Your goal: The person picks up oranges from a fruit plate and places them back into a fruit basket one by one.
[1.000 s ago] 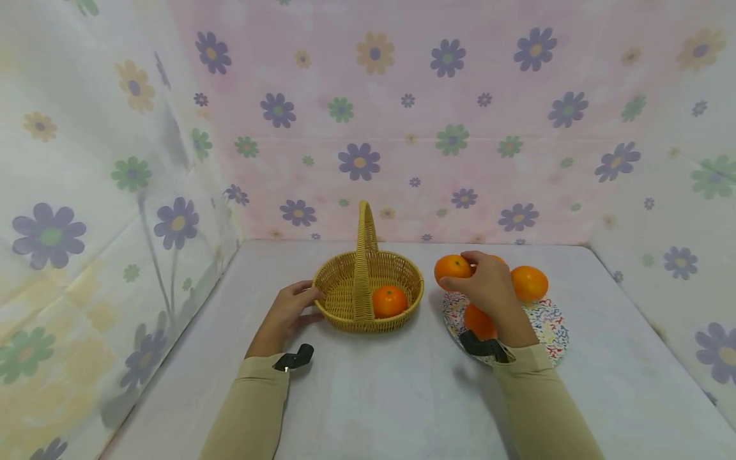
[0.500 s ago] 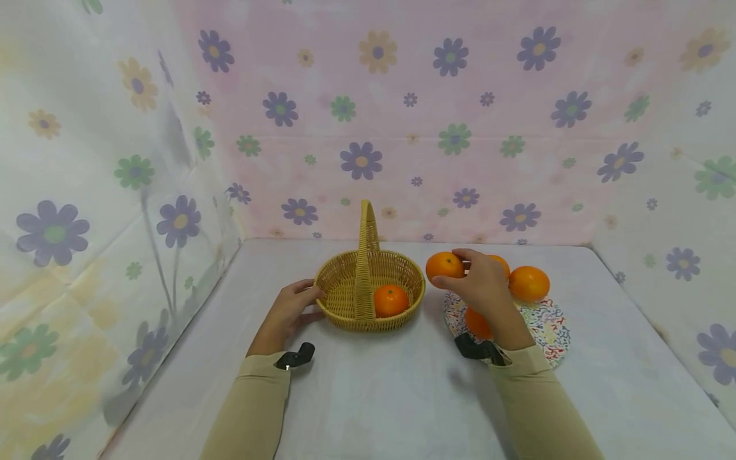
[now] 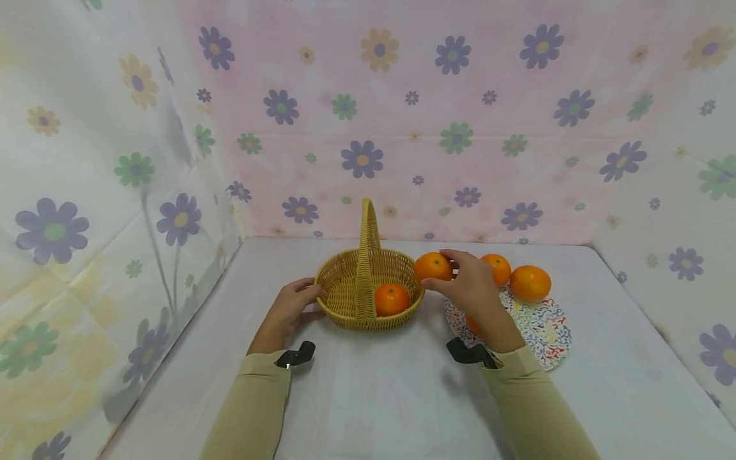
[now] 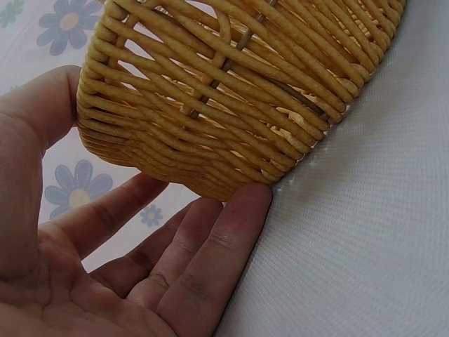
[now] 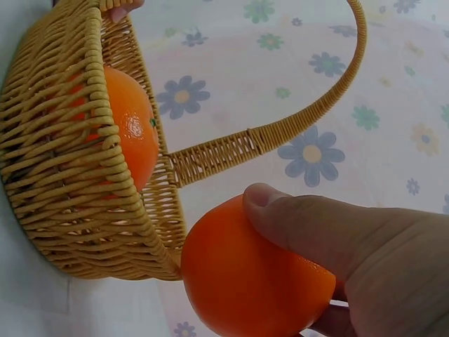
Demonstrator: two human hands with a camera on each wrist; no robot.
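Right of the wicker basket (image 3: 338,281), a speckled plate (image 3: 546,329) bears more oranges (image 3: 530,283), one partly hidden by the right hand (image 3: 474,291). The arched handle (image 3: 365,268) crosses the basket's middle; a stored orange (image 3: 392,299) lies inside. The right hand pinches a round, smooth orange (image 3: 434,266), nearer the rim than a second ago. The left hand (image 3: 290,308) grips the basket's left side.
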